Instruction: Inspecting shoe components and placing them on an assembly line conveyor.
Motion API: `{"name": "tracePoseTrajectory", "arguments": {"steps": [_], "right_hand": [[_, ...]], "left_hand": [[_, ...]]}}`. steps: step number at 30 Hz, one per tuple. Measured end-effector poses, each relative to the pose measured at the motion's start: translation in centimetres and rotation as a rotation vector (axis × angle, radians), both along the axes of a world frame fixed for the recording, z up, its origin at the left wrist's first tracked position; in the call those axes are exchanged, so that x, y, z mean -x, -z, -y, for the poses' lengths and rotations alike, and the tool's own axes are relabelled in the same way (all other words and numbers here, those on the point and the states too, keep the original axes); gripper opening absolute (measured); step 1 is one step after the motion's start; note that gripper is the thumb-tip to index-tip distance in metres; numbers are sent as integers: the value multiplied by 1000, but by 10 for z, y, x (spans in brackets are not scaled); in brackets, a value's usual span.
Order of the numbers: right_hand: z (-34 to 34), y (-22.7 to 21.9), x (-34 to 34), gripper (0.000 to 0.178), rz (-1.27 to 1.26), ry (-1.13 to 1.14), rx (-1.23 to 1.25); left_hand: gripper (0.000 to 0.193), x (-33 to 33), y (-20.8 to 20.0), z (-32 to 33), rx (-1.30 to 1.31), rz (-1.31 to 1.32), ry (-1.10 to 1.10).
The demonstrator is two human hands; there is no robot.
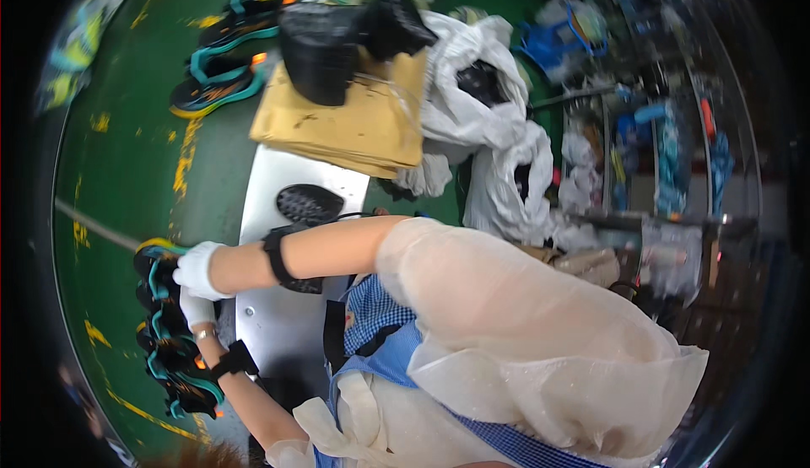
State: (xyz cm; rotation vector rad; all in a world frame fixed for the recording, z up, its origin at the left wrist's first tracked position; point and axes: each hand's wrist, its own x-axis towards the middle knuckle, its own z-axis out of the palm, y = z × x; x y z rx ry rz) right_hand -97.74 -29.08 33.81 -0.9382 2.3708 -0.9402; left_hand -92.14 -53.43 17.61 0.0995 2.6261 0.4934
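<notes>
My right hand (197,271), in a white glove, reaches across to the left with its fingers curled at the near side of a black shoe (158,255) with teal and yellow edging. Just below it is my left hand (197,309), also gloved in white; its fingers are partly hidden behind the right hand and the shoes. More shoes of the same kind (173,350) stand in a row beside my left wrist. On the silver metal bench (278,333) under my right forearm lies a dark textured sole-shaped piece (310,204).
A stack of yellow-brown sheets (337,131) on the bench bears black shoe-shaped pieces (319,51). Other shoes (218,88) stand at the far left. White sacks (472,88) with dark contents, a blue stool (561,42) and cluttered shelves (666,156) are on the right.
</notes>
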Motion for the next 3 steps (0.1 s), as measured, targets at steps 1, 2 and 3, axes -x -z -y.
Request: {"name": "tracePoseTrajectory", "arguments": {"steps": [1, 2, 3], "right_hand": [[-43, -11, -5, 28, 57, 69, 56], [-79, -18, -7, 34, 110, 55, -21], [-100, -22, -6, 34, 103, 102, -6]], "left_hand": [[59, 6, -18, -17, -46, -48, -67], [64, 5, -33, -25, -67, -50, -67], [70, 2, -48, -35, -93, -53, -65]]}}
